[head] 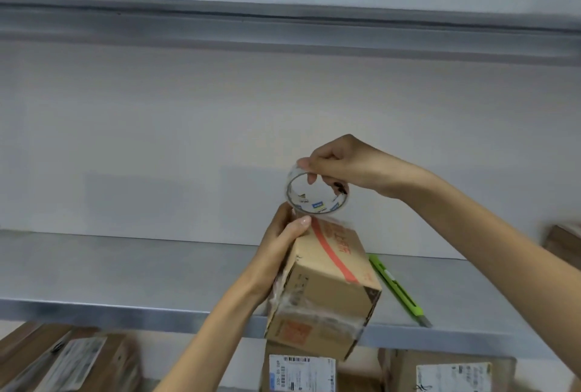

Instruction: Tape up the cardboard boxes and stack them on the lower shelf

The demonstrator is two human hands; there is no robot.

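Left hand (pixel 283 242) grips the cardboard box (pixel 327 284), tilted over the shelf (pixel 125 281) edge, right hand (pixel 341 162) pinches the tape roll (pixel 316 192) just above it; I'd worry the one-handed hold slips and the tape wrinkles.

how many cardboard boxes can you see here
5 brown cardboard boxes: one held in the left hand, three below the grey metal shelf at left, middle, right, one blurred at the far right edge. Others may be hidden.

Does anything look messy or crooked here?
Yes. The clear tape wrapped round the near end of the cardboard box is wrinkled and bunched, not smooth. The left hand holds the box tilted under the tape roll.
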